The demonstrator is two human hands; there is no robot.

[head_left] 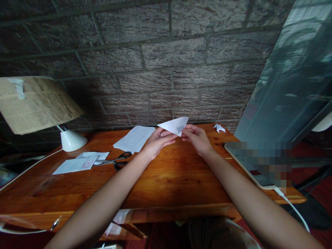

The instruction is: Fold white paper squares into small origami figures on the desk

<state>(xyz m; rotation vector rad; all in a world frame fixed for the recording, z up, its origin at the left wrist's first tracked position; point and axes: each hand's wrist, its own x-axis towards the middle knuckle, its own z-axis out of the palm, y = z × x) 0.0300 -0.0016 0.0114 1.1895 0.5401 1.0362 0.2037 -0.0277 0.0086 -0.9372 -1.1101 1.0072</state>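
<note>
A folded white sheet of paper (174,125), triangular with a point toward me, is held up above the far part of the wooden table (176,183). My left hand (158,141) supports it from the left and below, a ring on one finger. At its right corner, my right hand (195,136) pinches the paper between thumb and fingers. Behind my left hand lies a stack of printed sheets (133,139). Black-handled scissors (121,159) rest left of my left forearm, their blades by cut paper pieces (75,165).
A lamp (74,140) with a newspaper-like shade stands at the left. On the right edge lies a tablet (249,169) with a white cable (295,211). A small folded white paper piece (219,128) sits at the back right. A stone-block wall (155,79) rises behind the table.
</note>
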